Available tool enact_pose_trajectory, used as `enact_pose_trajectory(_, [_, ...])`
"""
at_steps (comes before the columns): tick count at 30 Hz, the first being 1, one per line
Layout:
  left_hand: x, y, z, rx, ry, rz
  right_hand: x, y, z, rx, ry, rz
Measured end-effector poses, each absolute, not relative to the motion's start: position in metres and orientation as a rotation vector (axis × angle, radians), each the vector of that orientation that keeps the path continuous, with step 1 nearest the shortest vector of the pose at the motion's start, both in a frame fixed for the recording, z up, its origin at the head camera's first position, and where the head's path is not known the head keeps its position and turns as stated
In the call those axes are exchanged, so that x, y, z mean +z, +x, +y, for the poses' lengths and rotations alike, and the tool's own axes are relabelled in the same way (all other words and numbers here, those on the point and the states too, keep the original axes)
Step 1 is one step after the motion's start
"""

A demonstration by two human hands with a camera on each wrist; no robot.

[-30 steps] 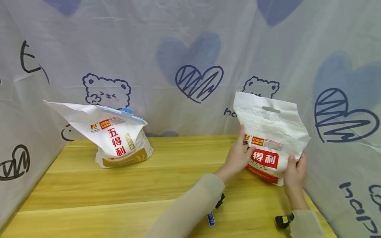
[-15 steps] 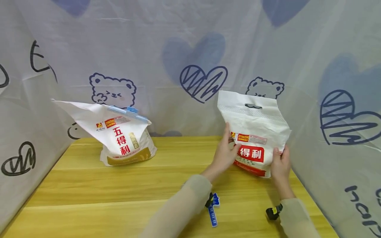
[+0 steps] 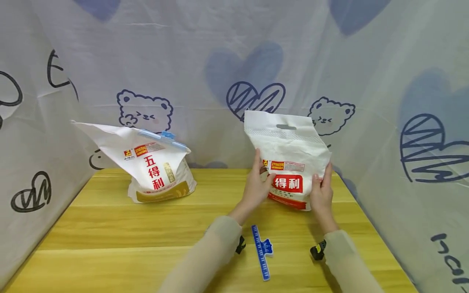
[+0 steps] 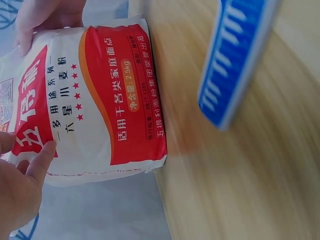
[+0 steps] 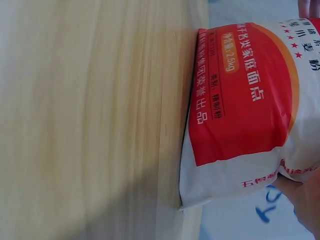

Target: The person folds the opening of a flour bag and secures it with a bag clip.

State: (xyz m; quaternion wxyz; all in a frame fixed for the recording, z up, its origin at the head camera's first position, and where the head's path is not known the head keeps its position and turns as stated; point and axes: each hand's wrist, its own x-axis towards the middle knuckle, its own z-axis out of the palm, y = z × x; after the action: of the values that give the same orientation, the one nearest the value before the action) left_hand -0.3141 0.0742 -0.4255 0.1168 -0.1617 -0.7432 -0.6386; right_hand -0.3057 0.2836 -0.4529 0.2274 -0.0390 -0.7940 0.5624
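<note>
A white flour bag (image 3: 286,142) with a red label and a slotted handle strip on top is held between both hands, right of centre. My left hand (image 3: 254,189) grips its left side, thumb on the front. On the opposite side my right hand (image 3: 322,199) holds the edge. In the wrist views the red lower front (image 4: 120,95) reads 2.5kg; I cannot tell whether the base touches the table. Between the forearms lies a blue-and-white sealing clip (image 3: 261,252), apart from both hands. The fingers behind the bag are hidden.
Another white flour bag (image 3: 157,171), with a gold band, stands at the back left; a light-blue clip (image 3: 165,137) crosses its folded top. The wooden table (image 3: 110,232) meets patterned curtains (image 3: 205,134) at the back and sides.
Both hands have moved the red-label flour bag to the left along the table's rear. The blue-and-white clip, earlier mostly behind the left forearm, now shows fully.
</note>
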Motion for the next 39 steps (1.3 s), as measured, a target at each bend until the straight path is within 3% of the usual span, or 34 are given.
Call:
enact_pose_trajectory(18, [-0.434, -0.319, -0.001, -1.739, -0.357, -2.086, -0.457, -0.344, 0.213, 1.547, 0.201, -2.244])
enact_pose_trajectory(39, [-0.438, -0.293, -0.043, -1.675, -0.151, -1.938, -0.453, -0.379, 0.154, 1.934, 0.313, -2.247])
